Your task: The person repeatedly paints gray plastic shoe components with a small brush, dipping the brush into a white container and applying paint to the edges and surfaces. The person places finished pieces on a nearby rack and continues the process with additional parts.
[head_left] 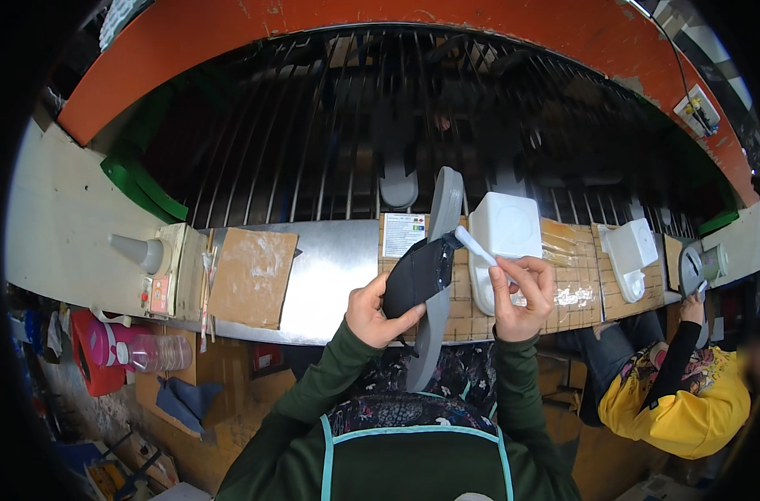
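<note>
My left hand (378,314) is closed around a sandal whose black upper (415,280) lies against a grey sole (433,334). The sole stands on edge, its toe and heel pointing away from and toward me. Between thumb and fingers of my right hand (524,296) is the pale handle of a small brush (477,248). Its far end meets the dark edge of the upper; the bristles are hard to make out. Just beyond my right hand stands a white plastic container (504,224) on the cardboard-covered bench (576,292).
Beyond the bench, a rack of metal bars (313,142) carries more grey soles (398,188) under an orange frame (255,18). A cardboard sheet (250,280) lies left, beside thin sticks. Another white container (633,250) stands right. A co-worker in yellow (689,409) sits there.
</note>
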A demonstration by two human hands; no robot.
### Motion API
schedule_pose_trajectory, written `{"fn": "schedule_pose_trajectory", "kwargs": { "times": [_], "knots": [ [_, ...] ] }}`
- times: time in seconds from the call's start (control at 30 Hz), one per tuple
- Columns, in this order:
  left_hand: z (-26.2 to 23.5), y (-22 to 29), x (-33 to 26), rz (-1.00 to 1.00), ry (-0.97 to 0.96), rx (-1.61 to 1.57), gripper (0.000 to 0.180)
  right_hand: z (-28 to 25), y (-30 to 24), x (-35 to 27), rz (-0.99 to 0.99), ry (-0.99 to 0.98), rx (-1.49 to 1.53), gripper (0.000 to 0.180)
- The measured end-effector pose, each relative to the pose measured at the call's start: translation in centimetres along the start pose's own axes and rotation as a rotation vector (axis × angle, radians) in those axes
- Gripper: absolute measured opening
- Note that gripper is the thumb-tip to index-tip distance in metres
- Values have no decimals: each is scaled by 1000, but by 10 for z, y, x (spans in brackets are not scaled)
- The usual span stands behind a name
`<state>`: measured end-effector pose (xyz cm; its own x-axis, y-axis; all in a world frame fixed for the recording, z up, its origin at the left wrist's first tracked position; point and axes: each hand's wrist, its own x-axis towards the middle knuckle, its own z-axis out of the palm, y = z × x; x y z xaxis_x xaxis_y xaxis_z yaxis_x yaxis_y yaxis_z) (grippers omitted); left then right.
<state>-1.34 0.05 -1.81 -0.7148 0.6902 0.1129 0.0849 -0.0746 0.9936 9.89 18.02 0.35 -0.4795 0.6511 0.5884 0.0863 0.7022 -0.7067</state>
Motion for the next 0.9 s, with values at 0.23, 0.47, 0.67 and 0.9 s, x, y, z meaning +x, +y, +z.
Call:
{"fn": "schedule_pose_trajectory", "kwargs": {
  "times": [0.23, 0.47, 0.67, 0.9],
  "knots": [
    [-4, 4, 3, 111, -31, 112, 35, -10, 3, 12, -231, 18, -166, 24],
    [-7, 10, 6, 143, -26, 162, 33, -21, 3, 19, -308, -86, -173, 23],
    [-12, 16, 11, 180, -49, 225, 31, -26, 2, 24, -340, -146, -165, 22],
    [-19, 20, 18, 160, -103, 258, 29, -34, 6, 34, -377, -275, -133, 20]
  ]
}}
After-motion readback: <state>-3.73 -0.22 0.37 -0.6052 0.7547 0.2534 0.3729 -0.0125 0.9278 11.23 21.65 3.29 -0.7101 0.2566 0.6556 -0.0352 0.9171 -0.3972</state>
